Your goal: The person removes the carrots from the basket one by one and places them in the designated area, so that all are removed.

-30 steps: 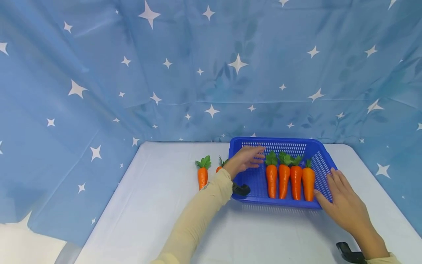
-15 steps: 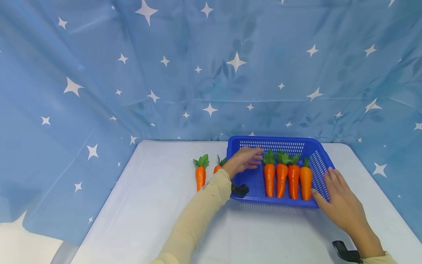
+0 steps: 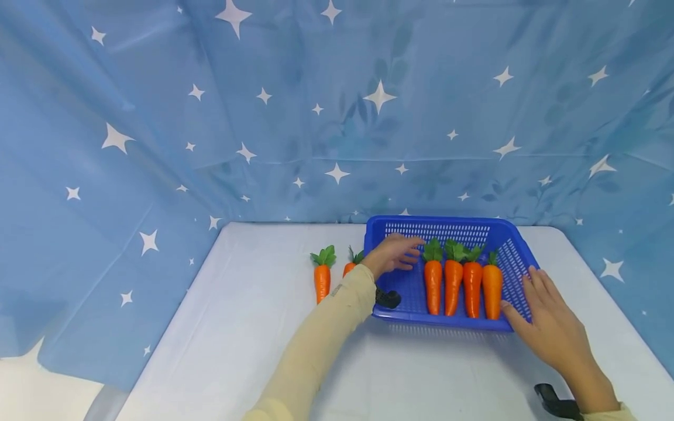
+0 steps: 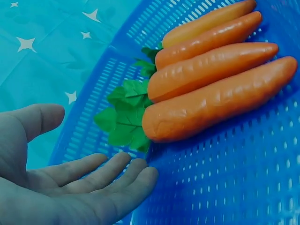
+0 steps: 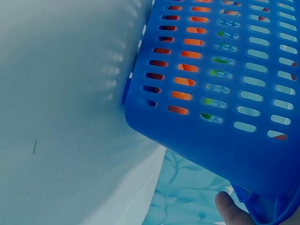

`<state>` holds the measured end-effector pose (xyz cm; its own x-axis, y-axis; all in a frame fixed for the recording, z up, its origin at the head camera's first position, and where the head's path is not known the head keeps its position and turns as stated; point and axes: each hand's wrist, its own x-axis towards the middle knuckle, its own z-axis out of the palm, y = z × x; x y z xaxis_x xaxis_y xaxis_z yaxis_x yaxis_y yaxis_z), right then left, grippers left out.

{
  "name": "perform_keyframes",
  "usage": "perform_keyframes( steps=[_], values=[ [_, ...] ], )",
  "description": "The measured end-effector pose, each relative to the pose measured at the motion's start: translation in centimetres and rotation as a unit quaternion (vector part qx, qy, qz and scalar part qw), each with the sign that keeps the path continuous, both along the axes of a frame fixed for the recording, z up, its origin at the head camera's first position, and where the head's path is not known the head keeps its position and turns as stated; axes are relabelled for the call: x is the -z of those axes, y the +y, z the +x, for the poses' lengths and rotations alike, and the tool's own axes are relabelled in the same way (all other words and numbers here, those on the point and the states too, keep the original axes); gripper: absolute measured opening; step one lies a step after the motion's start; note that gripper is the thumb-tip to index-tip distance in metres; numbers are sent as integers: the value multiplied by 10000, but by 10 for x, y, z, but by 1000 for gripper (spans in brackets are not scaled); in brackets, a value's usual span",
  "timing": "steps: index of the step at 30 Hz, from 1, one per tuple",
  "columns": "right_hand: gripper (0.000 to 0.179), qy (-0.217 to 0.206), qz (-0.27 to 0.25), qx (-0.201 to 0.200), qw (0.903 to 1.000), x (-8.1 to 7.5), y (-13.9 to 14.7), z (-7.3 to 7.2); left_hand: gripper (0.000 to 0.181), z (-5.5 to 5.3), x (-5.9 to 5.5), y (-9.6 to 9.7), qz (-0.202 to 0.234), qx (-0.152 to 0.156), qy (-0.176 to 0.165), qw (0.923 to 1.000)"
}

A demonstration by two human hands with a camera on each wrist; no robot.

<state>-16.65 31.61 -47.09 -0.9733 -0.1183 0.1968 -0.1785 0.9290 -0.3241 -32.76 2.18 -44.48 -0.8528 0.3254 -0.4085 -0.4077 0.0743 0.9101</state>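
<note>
- L hand (image 3: 392,252) spread loosely, thumb apart from fingers, over basket's (image 3: 442,220) left half, near leaves (image 4: 124,119) of closest carrot.
- R hand (image 3: 553,327) w/ fingers straight, against basket's right rim.
- 4 carrots (image 3: 453,287) side by side in basket, right half.
- 2 more carrots (image 3: 322,282) on white table (image 3: 247,304), left of basket; L sleeve (image 3: 321,339) blocks lower parts.
- L wrist view shows L palm; head view mostly its back.
- R wrist view: orange & green thru basket's slots.
</note>
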Motion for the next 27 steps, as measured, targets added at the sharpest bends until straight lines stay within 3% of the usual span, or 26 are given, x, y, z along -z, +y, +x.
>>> perform_keyframes(
  steps=[11, 18, 27],
  values=[
    [83, 35, -46, 3, 10000, -1, 1, 1, 52, 7, -6, 26, -203, 57, -5, 9998],
    [83, 56, -77, 23, 10000, 0, 0, 3, 36, 7, -2, 33, -309, -17, -23, 9995],
    [83, 62, -87, 11, 9999, -1, 0, 1, 37, 10, 0, 48, -674, 11, -91, 9977]
  ],
)
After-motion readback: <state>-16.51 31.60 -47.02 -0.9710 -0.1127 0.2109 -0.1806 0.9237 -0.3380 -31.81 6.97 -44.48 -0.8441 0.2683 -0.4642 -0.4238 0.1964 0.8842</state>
